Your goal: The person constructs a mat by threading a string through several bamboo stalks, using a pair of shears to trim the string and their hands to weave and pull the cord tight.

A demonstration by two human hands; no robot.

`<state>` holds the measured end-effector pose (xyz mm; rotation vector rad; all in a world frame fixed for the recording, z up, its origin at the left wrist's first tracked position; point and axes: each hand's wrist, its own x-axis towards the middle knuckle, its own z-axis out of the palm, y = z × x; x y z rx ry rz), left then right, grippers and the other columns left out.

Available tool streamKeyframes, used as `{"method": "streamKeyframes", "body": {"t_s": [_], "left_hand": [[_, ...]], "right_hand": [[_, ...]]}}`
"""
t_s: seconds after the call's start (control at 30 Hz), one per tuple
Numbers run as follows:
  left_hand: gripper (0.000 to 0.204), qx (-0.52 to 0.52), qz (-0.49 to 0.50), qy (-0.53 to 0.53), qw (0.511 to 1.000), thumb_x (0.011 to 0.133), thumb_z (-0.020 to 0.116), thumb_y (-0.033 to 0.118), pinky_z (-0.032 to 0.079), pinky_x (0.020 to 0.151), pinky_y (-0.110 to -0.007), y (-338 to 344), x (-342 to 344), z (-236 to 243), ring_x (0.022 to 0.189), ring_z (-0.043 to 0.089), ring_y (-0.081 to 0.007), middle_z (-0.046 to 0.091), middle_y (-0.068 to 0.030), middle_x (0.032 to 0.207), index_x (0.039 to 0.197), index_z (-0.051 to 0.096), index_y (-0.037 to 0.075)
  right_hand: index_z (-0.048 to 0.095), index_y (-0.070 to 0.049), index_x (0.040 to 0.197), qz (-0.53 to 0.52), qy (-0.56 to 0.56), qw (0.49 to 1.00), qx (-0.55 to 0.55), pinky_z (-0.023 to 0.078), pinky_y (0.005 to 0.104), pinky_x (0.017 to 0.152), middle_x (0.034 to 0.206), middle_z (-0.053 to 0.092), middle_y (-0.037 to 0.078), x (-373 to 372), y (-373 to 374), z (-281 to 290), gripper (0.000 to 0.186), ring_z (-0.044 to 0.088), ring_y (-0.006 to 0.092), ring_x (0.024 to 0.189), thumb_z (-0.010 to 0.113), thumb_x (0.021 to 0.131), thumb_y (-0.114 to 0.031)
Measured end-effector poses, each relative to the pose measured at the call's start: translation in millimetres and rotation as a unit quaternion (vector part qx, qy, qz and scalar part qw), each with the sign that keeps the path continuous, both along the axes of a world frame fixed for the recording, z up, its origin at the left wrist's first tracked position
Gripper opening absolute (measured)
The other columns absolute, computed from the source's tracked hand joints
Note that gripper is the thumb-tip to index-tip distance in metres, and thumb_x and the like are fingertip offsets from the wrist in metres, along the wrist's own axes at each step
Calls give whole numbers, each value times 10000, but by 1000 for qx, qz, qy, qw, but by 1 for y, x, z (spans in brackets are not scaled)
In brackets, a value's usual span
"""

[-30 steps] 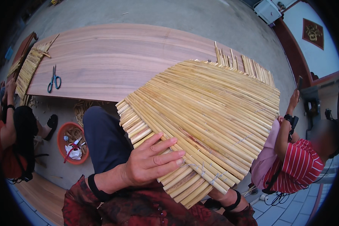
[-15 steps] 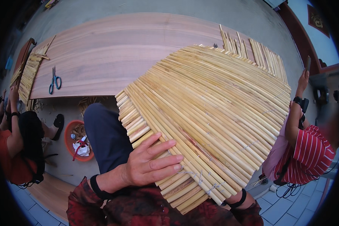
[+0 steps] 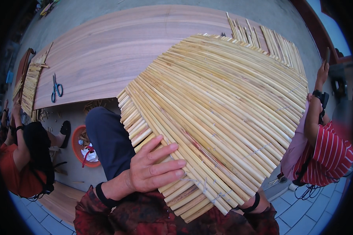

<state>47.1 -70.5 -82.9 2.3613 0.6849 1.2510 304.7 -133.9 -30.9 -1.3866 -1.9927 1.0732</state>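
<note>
- Table, wood-grained (image 3: 102,58): ahead of both hands.
- Mat of pale stalks (image 3: 223,105): between my hands, reaching forward from my lap over the table's near edge, perhaps propped so its weight is shared.
- Row of stalks (image 3: 280,45): on the table, beyond the mat, well ahead of my right hand.
- Basin, orange (image 3: 75,143): on the floor, left of my left hand, holding scraps.
- Left hand (image 3: 155,166): fingers straight, slightly spread across the mat's near left edge, seemingly to steady it; thumb hidden, so any pinch I cannot tell.
- Right hand (image 3: 247,202): mostly under the near right corner, likely supporting; its closure I cannot tell.
- Scissors, blue-handled (image 3: 57,88): on the table, forward-left of my left hand.
- Thin ties (image 3: 219,194): just right of my left fingertips, apparently binding the stalks.
</note>
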Motion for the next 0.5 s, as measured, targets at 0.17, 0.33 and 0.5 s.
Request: {"method": "streamKeyframes", "body": {"t_s": [0.17,0.33,0.5], "left_hand": [[237,6,28,-3,1000,749,594,116,399,905,-449,-2,3,1,1008,555,-279,612,-40,1013,985,583,100],[220,21,58,52,997,743,581,120,417,884,-418,-2,3,6,982,565,-258,616,-39,1017,960,612,100],[231,32,60,46,997,740,568,114,420,878,-410,0,4,7,978,565,-256,614,-41,1024,965,618,98]], "right_hand": [[395,-60,1241,5,7,1000,3,356,372,947,1240,437,115,-3,0,-4,448,432,256,1129,481,841,-243],[387,-59,1247,12,12,1000,7,354,372,951,1245,433,114,-5,2,-8,458,429,253,1134,480,844,-255],[380,-57,1252,8,12,1000,11,352,372,956,1251,429,113,-10,2,-7,468,426,251,1139,480,846,-266]]}}
